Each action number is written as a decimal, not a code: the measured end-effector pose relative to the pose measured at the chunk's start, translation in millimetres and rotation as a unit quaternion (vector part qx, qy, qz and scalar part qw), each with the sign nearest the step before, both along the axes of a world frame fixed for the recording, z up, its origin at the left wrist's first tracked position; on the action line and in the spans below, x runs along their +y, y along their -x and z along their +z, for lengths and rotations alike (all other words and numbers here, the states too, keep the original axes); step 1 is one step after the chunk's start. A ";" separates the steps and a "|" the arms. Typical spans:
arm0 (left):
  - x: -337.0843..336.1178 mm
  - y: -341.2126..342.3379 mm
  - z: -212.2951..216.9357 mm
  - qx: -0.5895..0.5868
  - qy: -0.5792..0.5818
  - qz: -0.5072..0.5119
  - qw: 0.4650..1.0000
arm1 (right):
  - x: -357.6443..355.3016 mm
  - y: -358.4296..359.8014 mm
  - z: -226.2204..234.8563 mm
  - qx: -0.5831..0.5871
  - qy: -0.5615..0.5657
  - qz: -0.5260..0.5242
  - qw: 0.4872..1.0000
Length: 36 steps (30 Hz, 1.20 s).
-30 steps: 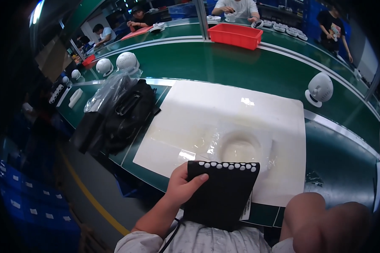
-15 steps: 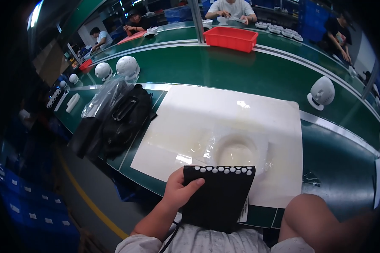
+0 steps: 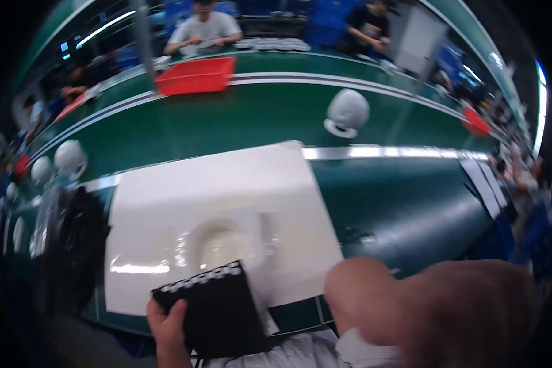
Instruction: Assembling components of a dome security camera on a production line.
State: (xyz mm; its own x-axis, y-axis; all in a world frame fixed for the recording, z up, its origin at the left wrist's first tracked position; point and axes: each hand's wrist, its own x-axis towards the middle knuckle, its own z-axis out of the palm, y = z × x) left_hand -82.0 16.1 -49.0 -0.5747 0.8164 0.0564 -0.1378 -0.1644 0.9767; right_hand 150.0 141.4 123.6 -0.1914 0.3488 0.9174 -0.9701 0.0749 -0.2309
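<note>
My left hand [image 3: 167, 328] is closed on the left edge of a flat black case [image 3: 218, 316], thumb across its front. A row of white round dots runs along the case's top edge, and the case is tilted. Behind it, on a white sheet [image 3: 239, 184], sits a pale square piece with a round hollow [image 3: 218, 242], its near part hidden by the case. My right arm [image 3: 411, 300] is bent, its elbow over the sheet's right side and its forearm blurred close by; the right hand itself does not show.
A white rounded device on a stand [image 3: 348, 113] stands on the green belt, with similar ones [image 3: 71, 158] at the left. Black and clear bags [image 3: 80, 239] lie left of the sheet. A red bin [image 3: 196, 75] and people working are across the belt. Papers [image 3: 486, 187] lie at the right.
The view has swung to the right, so the sheet, bin and devices appear further left. The black case, still in my left hand, now tilts more. My right forearm appears larger.
</note>
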 end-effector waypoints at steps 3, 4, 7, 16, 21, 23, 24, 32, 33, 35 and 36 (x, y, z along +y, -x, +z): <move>-5.3 9.4 -16.2 0.021 -0.018 0.005 1.000 | -13.3 -20.9 3.7 -0.024 -0.004 -0.056 0.998; -4.7 8.5 -16.2 0.019 -0.015 -0.008 1.000 | -16.2 -23.5 2.5 -0.028 -0.002 -0.062 0.998; -2.9 10.7 -16.6 0.018 0.006 0.011 1.000 | -15.6 -24.0 -3.1 -0.037 -0.001 -0.055 0.998; -2.4 8.9 -11.2 0.047 0.007 0.004 0.999 | -12.7 -17.0 -17.0 -0.068 0.004 -0.011 0.998; -1.4 11.3 -16.8 0.047 0.005 0.015 0.999 | -13.3 -11.0 -22.1 -0.078 0.003 0.008 0.997; 5.5 27.1 0.6 0.266 -0.024 -0.110 0.957 | -14.2 -7.5 -24.1 -0.082 0.003 0.013 0.997; 7.7 32.2 8.8 0.468 -0.054 -0.223 0.853 | -14.4 -5.6 -25.0 -0.084 0.004 0.015 0.996; 1.3 -2.6 16.5 0.028 0.050 -0.047 0.997 | -14.2 9.7 -27.1 -0.095 -0.010 0.066 0.993; 1.1 -1.0 14.5 0.031 0.048 -0.045 0.997 | -14.6 11.9 -26.2 -0.097 -0.014 0.073 0.992; 1.7 -1.1 14.5 0.033 0.039 -0.048 0.998 | -15.2 15.7 -24.3 -0.101 -0.022 0.089 0.991; 1.9 -1.4 14.3 0.035 0.033 -0.052 0.997 | -15.5 17.5 -23.5 -0.103 -0.026 0.097 0.990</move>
State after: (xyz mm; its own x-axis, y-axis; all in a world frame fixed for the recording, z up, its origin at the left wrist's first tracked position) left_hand -80.6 18.0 -34.7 -0.4835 0.8745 0.0376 -0.0819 -0.0879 0.9928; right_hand 132.4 126.0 100.1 -0.4351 0.2412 0.8675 -0.9001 -0.0909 -0.4262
